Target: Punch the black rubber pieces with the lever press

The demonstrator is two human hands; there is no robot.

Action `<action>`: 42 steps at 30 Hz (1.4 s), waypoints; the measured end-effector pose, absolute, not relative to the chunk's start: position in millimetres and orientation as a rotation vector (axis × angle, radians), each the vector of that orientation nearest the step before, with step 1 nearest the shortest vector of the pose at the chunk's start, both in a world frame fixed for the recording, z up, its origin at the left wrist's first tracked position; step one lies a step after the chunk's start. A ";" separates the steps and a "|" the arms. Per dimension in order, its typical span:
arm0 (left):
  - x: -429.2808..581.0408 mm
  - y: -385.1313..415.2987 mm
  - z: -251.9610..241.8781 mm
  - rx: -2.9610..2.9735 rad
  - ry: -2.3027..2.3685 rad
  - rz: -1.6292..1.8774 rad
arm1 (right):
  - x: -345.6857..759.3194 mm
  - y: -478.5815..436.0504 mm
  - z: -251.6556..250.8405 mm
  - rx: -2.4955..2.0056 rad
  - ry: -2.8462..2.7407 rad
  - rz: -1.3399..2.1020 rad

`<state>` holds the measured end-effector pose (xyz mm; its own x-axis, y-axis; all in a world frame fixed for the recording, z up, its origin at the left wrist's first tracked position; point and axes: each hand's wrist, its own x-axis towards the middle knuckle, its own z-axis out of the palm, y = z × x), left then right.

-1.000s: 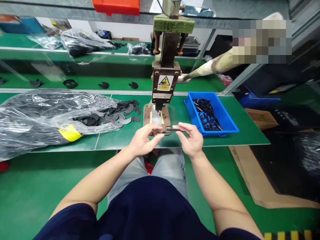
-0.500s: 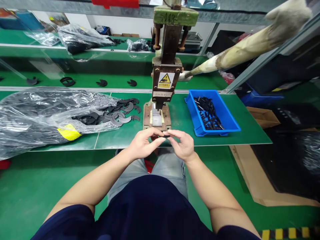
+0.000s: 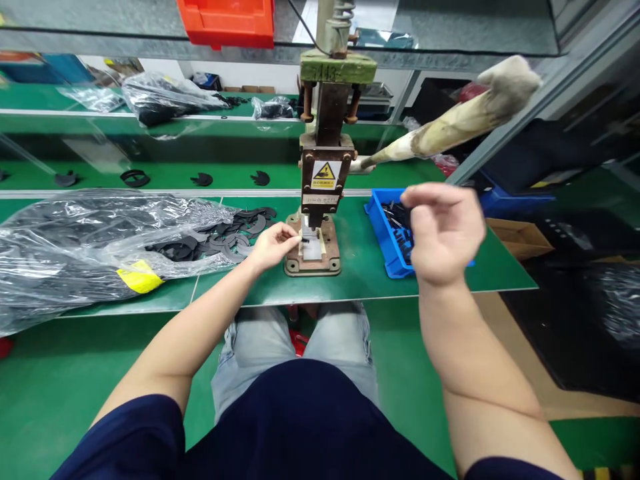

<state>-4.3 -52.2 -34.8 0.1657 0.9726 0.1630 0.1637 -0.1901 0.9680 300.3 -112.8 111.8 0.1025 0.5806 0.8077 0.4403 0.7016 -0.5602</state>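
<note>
My left hand [image 3: 277,245] pinches a small black plastic piece [image 3: 305,240] between thumb and fingertips. The piece lies over the pale block [image 3: 313,249] on the base [image 3: 320,268] of a hand press, under its ram [image 3: 315,218]. Raised in the air, my right hand [image 3: 446,233] is slightly blurred, with fingers loosely curled and nothing visible in them. It is in front of the blue bin [image 3: 395,260], hiding part of it, and below the press's wrapped lever [image 3: 440,130]. Small black pieces [image 3: 397,217] fill the bin.
On the left of the table a clear plastic bag [image 3: 100,247] spills curved black parts [image 3: 240,233]. A warning label [image 3: 327,175] is on the press. Several black parts sit along the ledge behind, including a ring [image 3: 135,178]. A red bin [image 3: 227,23] stands on the shelf above.
My hands have parted from near the table's front edge. The left has moved forward to the press with the black piece; the right has risen away to the right. The view has shifted slightly.
</note>
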 end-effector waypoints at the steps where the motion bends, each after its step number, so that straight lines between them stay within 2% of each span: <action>1: -4.5 -42.8 -37.3 1.602 1.214 1.151 | 297.5 -107.7 129.5 -0.819 -1.484 0.082; 6: -1.8 -23.1 -40.0 2.098 1.390 0.933 | 269.3 -93.3 197.7 -0.668 -1.586 0.107; 10: -0.4 -23.0 -36.2 2.393 1.270 0.834 | 258.9 -92.1 210.4 -0.644 -1.637 0.276; 15: 0.3 -21.1 -32.2 2.424 1.210 0.811 | 262.9 -109.3 182.3 -0.597 -1.653 0.362; 25: -13.2 -20.9 -27.3 2.413 1.215 0.779 | 273.0 -136.1 67.7 -0.593 -1.773 0.082; 29: -70.4 -12.8 -14.0 2.363 1.533 0.785 | 270.0 -131.7 57.4 -0.524 -1.711 0.057; 34: -127.5 -24.1 -7.7 2.523 1.618 0.322 | 263.2 -126.9 56.4 -0.461 -1.638 0.038; 37: -124.2 -32.5 -15.5 2.589 1.589 0.105 | 262.4 -126.3 55.6 -0.448 -1.632 0.026; 42: -95.1 -26.1 -26.7 2.656 1.523 -0.030 | 264.8 -127.9 57.1 -0.474 -1.654 0.024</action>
